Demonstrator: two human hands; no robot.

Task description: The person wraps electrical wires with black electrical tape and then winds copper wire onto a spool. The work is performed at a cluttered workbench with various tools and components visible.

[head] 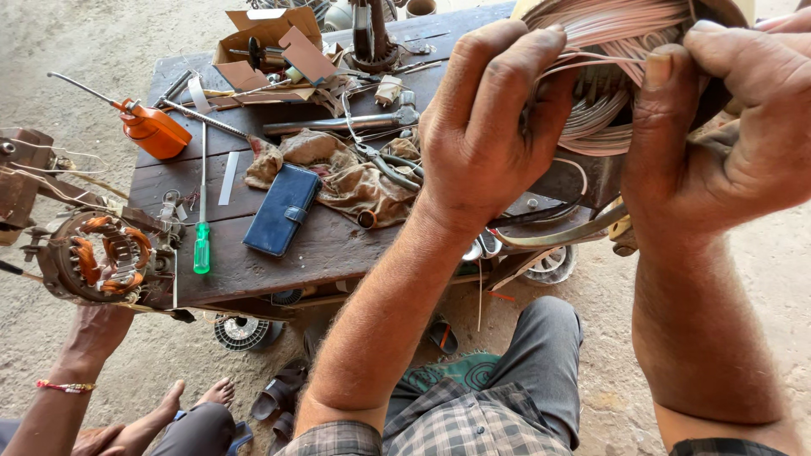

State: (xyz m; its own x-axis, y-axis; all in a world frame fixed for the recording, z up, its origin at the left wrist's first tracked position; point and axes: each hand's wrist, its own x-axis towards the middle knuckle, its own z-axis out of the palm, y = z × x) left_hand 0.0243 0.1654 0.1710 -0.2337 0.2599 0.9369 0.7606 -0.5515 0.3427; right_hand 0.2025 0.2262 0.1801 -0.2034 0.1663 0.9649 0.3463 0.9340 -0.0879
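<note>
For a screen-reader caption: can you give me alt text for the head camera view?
Two bare hands, left hand and right hand, grip a motor stator wound with pale wire, held above a dark wooden table with a blue wallet case, green-handled screwdriver, orange oil can and rag. Another person's arm shows lower left.

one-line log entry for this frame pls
left hand: gripping wire coil | right hand: pinching coil strands | workbench: green screwdriver, blue wallet, orange oil can

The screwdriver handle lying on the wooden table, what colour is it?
Translucent green; the screwdriver handle shows best in the head view, left of the blue wallet case.
</note>
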